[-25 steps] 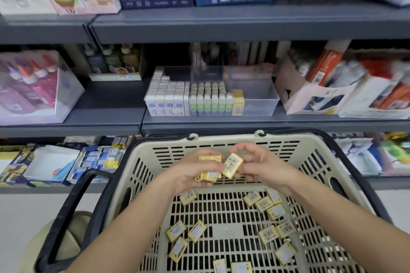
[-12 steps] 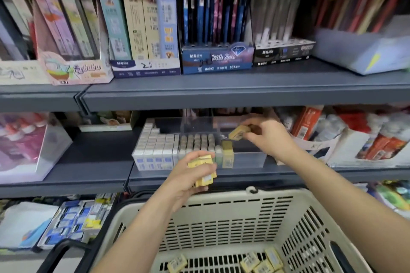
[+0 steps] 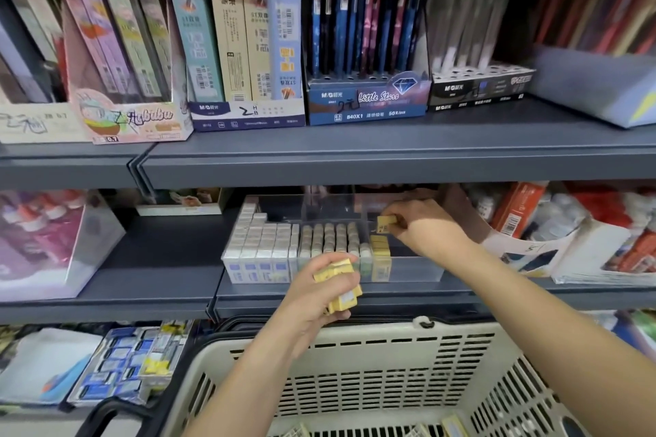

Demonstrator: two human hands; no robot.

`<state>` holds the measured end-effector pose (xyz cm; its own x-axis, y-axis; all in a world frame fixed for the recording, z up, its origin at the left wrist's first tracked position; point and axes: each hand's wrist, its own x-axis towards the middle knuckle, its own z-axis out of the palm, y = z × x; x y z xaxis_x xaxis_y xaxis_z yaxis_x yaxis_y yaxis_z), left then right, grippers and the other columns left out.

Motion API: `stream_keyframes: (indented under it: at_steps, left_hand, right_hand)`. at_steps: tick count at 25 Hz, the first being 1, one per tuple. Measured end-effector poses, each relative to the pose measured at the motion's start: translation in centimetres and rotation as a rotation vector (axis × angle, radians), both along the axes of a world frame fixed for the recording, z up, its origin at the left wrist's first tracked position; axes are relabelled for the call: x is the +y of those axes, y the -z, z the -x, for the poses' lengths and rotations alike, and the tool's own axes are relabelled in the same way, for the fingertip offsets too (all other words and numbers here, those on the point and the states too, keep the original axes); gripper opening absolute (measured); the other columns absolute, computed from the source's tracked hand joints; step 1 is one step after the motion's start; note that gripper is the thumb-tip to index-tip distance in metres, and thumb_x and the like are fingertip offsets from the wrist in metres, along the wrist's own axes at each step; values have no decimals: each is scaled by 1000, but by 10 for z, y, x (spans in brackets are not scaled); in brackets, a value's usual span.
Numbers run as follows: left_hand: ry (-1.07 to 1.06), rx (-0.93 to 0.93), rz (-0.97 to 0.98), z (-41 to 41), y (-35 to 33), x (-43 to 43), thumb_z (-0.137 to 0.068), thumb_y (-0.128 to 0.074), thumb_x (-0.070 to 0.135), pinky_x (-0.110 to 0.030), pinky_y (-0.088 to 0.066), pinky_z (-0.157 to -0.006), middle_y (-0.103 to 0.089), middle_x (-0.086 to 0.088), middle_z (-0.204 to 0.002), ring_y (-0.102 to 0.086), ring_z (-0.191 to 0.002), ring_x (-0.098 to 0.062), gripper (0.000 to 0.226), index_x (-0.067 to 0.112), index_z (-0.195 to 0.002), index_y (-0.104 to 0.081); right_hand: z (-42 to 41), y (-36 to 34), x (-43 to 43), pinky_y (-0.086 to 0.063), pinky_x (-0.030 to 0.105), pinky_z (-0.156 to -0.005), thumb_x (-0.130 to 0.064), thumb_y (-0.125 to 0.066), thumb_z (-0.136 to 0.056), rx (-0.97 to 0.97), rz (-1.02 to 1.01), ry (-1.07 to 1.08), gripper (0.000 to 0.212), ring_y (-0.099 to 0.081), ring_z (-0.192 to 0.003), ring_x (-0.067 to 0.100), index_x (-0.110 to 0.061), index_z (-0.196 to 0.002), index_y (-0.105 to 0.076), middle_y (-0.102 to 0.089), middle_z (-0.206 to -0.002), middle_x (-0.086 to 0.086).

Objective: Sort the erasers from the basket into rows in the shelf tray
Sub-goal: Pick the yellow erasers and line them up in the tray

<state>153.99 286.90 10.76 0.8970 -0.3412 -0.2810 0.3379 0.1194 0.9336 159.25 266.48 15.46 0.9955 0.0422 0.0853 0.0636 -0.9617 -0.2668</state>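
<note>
A clear plastic shelf tray (image 3: pixel 419 268) stands on the middle shelf. It holds rows of white-and-blue erasers (image 3: pixel 261 246), a row of pale green ones (image 3: pixel 332 239) and a short row of yellow erasers (image 3: pixel 380 252). My right hand (image 3: pixel 422 223) reaches into the tray and pinches one yellow eraser (image 3: pixel 385 223) just behind the yellow row. My left hand (image 3: pixel 319 294) hovers in front of the tray, gripping a small stack of yellow erasers (image 3: pixel 339 286). The beige basket (image 3: pixel 355 365) sits below, with a few erasers at its bottom edge.
The upper shelf edge (image 3: pixel 390 163) hangs low over the tray. A cardboard box of red packs (image 3: pixel 532 241) stands right of the tray, a clear box of glue bottles (image 3: pixel 46 241) to the left. Pencil boxes (image 3: pixel 245 46) line the top shelf. The basket's black handle (image 3: pixel 106 415) lies lower left.
Both hands rose from the basket to the shelf. My right hand carried one yellow eraser into the tray and lowered it toward the yellow row; my left hand keeps its stack.
</note>
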Motion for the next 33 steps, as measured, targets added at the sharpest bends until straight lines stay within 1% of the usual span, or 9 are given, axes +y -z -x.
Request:
stream_keyframes:
  at_steps: [3,10,18,20,23,25,27,30,33]
  left_hand:
    - [-1,6,-1,0,0,0,-74,-76,17,-26,-51,-60,-67,-11,-112,-64,-90,-21,24,33,-91,-72]
    - [0,22,11,0,-1,0,-74,-76,16,-26,-51,-61,-67,-13,-112,-64,-92,-22,24,32,-92,-72]
    - [-17,100,18,-1,-5,-7,-71,-78,15,-26,-51,-57,-69,-12,-104,-64,-85,-19,25,27,-92,-72]
    - [-3,151,58,1,-6,-11,-63,-84,20,-26,-50,-54,-68,-11,-98,-62,-83,-20,36,24,-96,-71]
    - [14,220,113,3,-5,-15,-49,-85,31,-23,-48,-47,-69,-8,-91,-62,-80,-21,59,19,-104,-67]
    - [36,259,153,4,-4,-17,-53,-81,36,-22,-49,-45,-69,-8,-87,-64,-78,-22,59,17,-106,-64]
    - [76,289,174,6,-3,-23,-58,-75,41,-22,-49,-45,-67,-7,-82,-64,-75,-20,54,15,-104,-62]
    - [99,348,240,10,-2,-33,-60,-72,45,-21,-50,-47,-65,-5,-83,-59,-62,-13,54,14,-103,-62]
    - [91,417,330,13,-2,-36,-61,-77,37,-23,-53,-49,-68,-9,-87,-63,-67,-17,52,11,-104,-65]
  right_hand:
    - [1,11,6,-50,37,-85,-21,-52,-91,-12,-40,5,27,-60,-99,29,-21,-117,-59,-64,-114,7]
    - [-9,26,5,-43,25,-79,-21,-47,-92,211,-119,69,18,-57,-100,22,-21,-108,-54,-60,-117,3]
    - [-13,27,4,-38,23,-73,-24,-52,-89,222,-108,120,9,-51,-87,17,-21,-98,-53,-60,-114,3]
    - [-8,21,2,-41,25,-74,-26,-53,-89,218,-106,102,16,-53,-90,18,-20,-105,-53,-59,-114,3]
    - [14,8,2,-49,28,-80,-26,-53,-90,41,-200,-3,17,-62,-92,17,-22,-105,-60,-66,-103,-1]
    - [37,2,10,-49,26,-81,-28,-60,-88,77,-422,-186,20,-63,-84,8,-26,-107,-65,-66,-95,-9]
    - [58,1,18,-48,24,-83,-34,-71,-78,173,-440,-320,41,-58,-84,5,-29,-117,-61,-57,-100,-9]
    - [76,6,19,-46,23,-84,-43,-80,-64,141,-322,-315,61,-50,-82,5,-32,-119,-56,-46,-103,-6]
    - [82,9,11,-47,17,-75,-28,-77,-70,85,-485,-284,55,-55,-75,5,-34,-121,-55,-51,-97,-6]
